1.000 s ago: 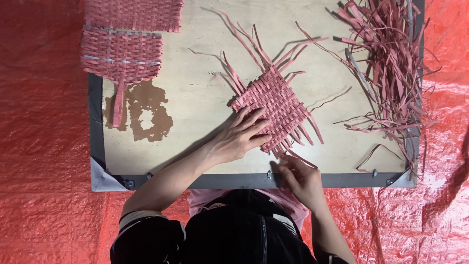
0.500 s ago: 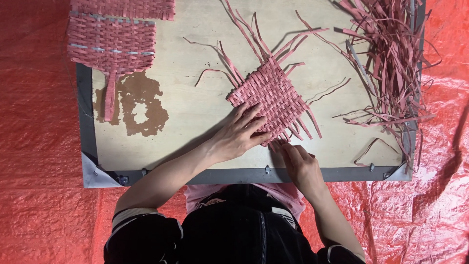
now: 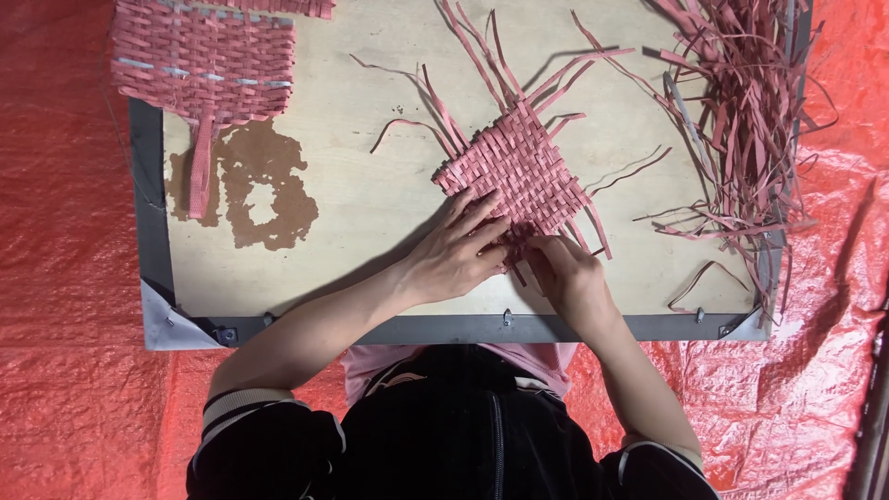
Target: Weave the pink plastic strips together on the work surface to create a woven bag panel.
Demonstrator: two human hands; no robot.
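A small square mat woven from pink strips point(image 3: 519, 171) lies on a pale wooden board point(image 3: 370, 185), with loose strip ends sticking out on all sides. My left hand point(image 3: 458, 250) rests flat with fingers spread on the mat's near corner. Beside it, my right hand point(image 3: 560, 268) pinches a strip end at the mat's near edge. The two hands almost touch.
A larger finished pink woven piece point(image 3: 199, 60) lies at the board's far left. A heap of loose pink strips point(image 3: 741, 111) covers the right side. A brown stain point(image 3: 255, 190) marks the board. A grey metal frame point(image 3: 463, 329) edges the board; a red tarp point(image 3: 56, 231) surrounds it.
My right hand has moved up from the board's near edge to the mat's near corner and taken a strip end. The left hand stayed pressed on the mat.
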